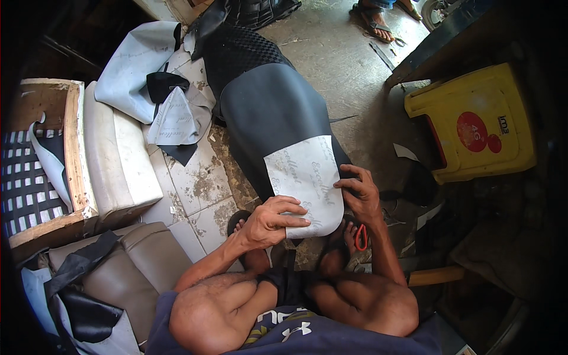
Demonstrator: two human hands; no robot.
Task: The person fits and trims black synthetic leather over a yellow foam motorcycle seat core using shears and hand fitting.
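Note:
A piece of upholstery vinyl (307, 180), its pale printed backing facing up, lies over the near end of a long black motorcycle seat (272, 100). Its near right corner is rounded. My left hand (273, 222) grips the near left edge, fingers on top and the thumb hidden. At the right edge, my right hand (360, 192) pinches the sheet with bent fingers. The seat's far part has a checkered texture. Beside my right foot is a red loop (361, 236) like a scissors handle; the rest of it is hidden.
A yellow plastic stool (473, 127) lies at the right. On the left are a wooden frame with woven straps (80, 148), a white cushion (118, 154), a brown padded seat (133, 263) and vinyl scraps (177, 118). Another person's sandalled foot (378, 26) shows far off.

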